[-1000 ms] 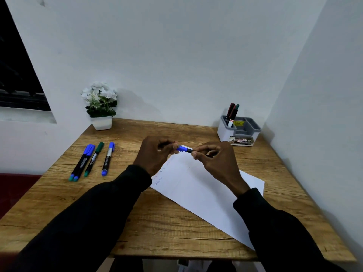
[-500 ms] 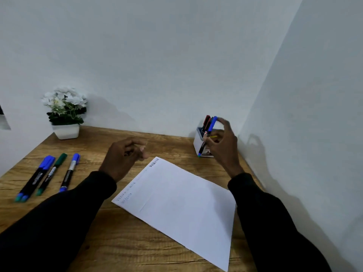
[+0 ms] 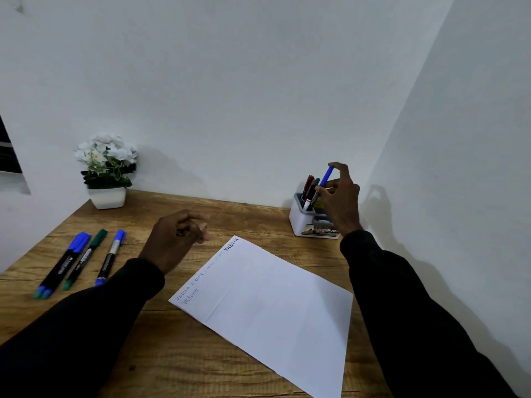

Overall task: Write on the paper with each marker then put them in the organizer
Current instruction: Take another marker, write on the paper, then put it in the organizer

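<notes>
Right hand at organizer, blue marker pinched.

Right hand [image 3: 342, 202], right of centre in the frame, pinches a blue-capped black marker [image 3: 327, 176] with thumb and forefinger. The marker is tilted, its lower end at the rear compartment of the white-and-grey plastic organizer [image 3: 298, 222], beside the red- and green-capped markers [image 3: 310, 186] standing there; whether it has bottomed out cannot be told. Left hand [image 3: 175, 239], centre frame, hovers over the wooden table [image 3: 172, 354], fingers loosely curled and holding nothing. White paper sheet [image 3: 273, 305], lower centre, has handwriting along its left edge. At left lie two blue-capped markers [image 3: 61, 267] touching, a green-capped marker [image 3: 86, 258] and another blue-capped one [image 3: 110, 258]. A white potted flower [image 3: 107, 168] sits in the upper left.
</notes>
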